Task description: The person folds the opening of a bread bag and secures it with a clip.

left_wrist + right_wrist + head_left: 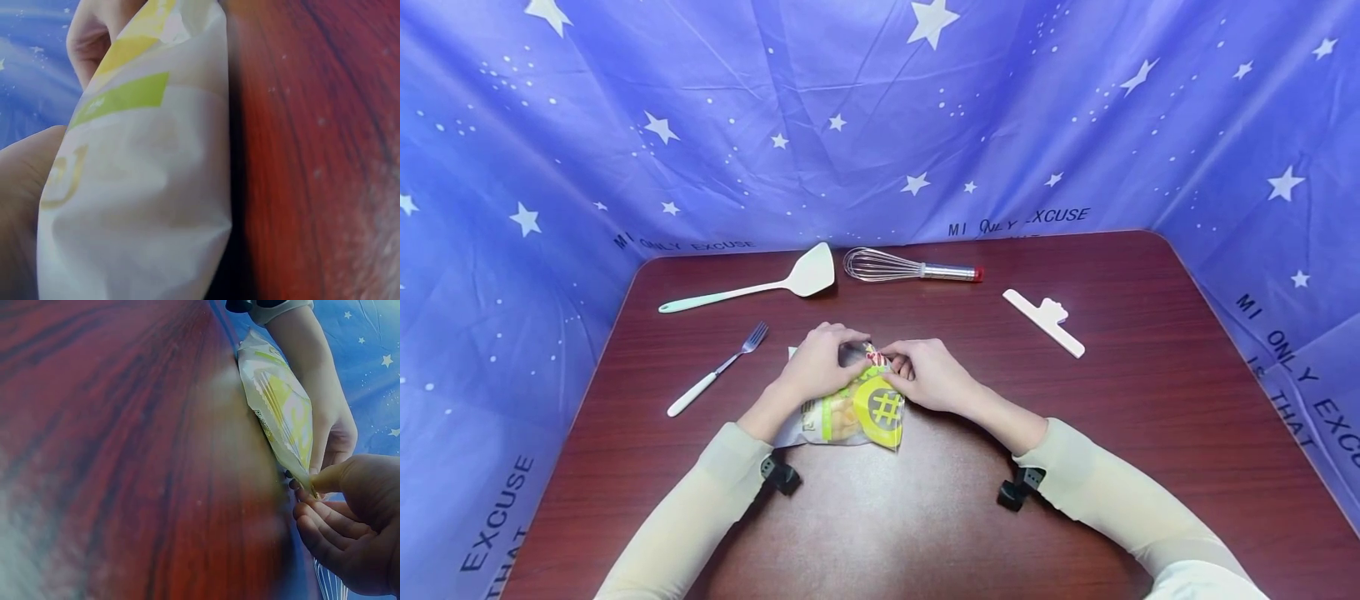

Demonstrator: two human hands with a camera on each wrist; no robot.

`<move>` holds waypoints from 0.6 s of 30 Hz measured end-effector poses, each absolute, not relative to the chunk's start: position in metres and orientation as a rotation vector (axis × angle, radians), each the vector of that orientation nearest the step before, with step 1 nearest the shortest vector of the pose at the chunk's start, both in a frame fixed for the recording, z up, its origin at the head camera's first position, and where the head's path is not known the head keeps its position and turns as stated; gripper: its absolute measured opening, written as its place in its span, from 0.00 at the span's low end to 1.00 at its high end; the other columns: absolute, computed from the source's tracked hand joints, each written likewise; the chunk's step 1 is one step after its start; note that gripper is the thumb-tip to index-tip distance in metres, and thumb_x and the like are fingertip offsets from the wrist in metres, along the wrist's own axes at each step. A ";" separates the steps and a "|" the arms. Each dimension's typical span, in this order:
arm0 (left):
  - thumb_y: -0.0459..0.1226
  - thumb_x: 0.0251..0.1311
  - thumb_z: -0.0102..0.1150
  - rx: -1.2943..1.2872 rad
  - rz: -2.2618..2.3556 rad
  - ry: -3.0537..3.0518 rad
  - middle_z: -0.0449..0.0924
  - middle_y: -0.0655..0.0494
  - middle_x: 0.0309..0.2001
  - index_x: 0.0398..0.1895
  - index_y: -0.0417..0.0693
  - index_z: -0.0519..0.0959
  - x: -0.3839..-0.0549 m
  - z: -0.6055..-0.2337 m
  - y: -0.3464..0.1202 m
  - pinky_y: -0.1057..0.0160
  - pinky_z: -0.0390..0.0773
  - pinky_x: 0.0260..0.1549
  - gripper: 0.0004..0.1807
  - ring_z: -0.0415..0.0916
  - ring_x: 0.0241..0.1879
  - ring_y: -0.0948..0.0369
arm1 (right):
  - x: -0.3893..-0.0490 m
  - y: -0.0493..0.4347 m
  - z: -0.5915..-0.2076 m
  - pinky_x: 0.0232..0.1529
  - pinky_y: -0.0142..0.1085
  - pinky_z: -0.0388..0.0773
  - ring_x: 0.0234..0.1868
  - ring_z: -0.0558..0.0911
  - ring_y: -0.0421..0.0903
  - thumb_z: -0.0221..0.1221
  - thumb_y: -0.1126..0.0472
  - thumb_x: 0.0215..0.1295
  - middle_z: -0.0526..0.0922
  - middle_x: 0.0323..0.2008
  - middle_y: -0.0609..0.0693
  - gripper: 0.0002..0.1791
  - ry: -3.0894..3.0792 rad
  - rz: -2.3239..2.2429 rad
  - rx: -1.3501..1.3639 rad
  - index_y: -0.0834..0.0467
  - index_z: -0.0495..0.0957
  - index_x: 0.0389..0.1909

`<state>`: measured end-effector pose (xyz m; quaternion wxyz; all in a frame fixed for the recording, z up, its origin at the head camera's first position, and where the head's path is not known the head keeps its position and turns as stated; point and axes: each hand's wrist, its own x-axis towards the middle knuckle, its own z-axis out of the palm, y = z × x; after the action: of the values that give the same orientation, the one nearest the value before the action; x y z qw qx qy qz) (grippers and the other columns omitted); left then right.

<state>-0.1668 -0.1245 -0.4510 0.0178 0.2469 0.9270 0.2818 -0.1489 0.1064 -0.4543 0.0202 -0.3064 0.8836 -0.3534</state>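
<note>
Bag (853, 406) first: where is it?

Near the middle of the table (1120, 400), between the two hands, its yellow-and-green printed front showing. I can't tell whether its whole lower edge touches the wood.

Take me across from the left, then.

Farthest left is a spatula (793, 280), its pale green handle end pointing left and its broad white blade toward the whisk. Nearer the person lies a fork (711, 379), white handle low, metal tines slanting up to the right.

What about the left hand (820, 362)?

It comes over the bag's upper left part, grasping the top edge, thumb on the printed front. Some of its fingers are hidden behind the bag.

And right of that?

Beyond the hands, near the far edge of the table, lies a whisk (925, 270): wire loops to the left, just beside the blade, metal handle to the right with a red end.

So the right hand (932, 375) is next?

Yes, pinching the bag's upper right corner between thumb and bent fingers; the right wrist view shows that clearly. The two hands are close together there.

Anything farther right?

A white clip (1045, 321), lying aslant, well apart from the bag. Behind everything hangs a blue curtain (880, 100) with white stars.
</note>
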 end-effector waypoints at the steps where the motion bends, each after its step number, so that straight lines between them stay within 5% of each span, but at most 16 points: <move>1: 0.42 0.63 0.71 0.764 0.901 2.874 0.90 0.50 0.52 0.59 0.45 0.87 -0.167 -0.452 -0.126 0.49 0.81 0.56 0.22 0.82 0.53 0.51 | -0.149 0.107 -0.455 0.31 0.24 0.81 0.27 0.80 0.30 0.70 0.62 0.65 0.87 0.30 0.46 0.17 2.737 -1.108 -0.944 0.64 0.86 0.54; 13: 0.33 0.61 0.69 0.693 1.089 2.859 0.89 0.55 0.39 0.38 0.50 0.88 -0.168 -0.457 -0.133 0.54 0.80 0.48 0.04 0.81 0.43 0.55 | -0.145 0.107 -0.456 0.34 0.28 0.85 0.32 0.83 0.35 0.71 0.68 0.62 0.86 0.37 0.50 0.12 2.705 -1.206 -0.939 0.60 0.81 0.45; 18: 0.32 0.59 0.65 0.677 1.087 2.872 0.88 0.56 0.36 0.35 0.51 0.87 -0.167 -0.457 -0.136 0.54 0.79 0.47 0.05 0.81 0.42 0.54 | -0.145 0.105 -0.456 0.36 0.28 0.85 0.34 0.84 0.37 0.68 0.71 0.63 0.84 0.37 0.50 0.08 2.702 -1.190 -1.014 0.58 0.82 0.41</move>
<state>-0.1672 -0.1356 -0.4568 -0.0014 0.2154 0.9133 0.3458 -0.1445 0.1055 -0.4564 0.0098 -0.3249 0.8656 -0.3810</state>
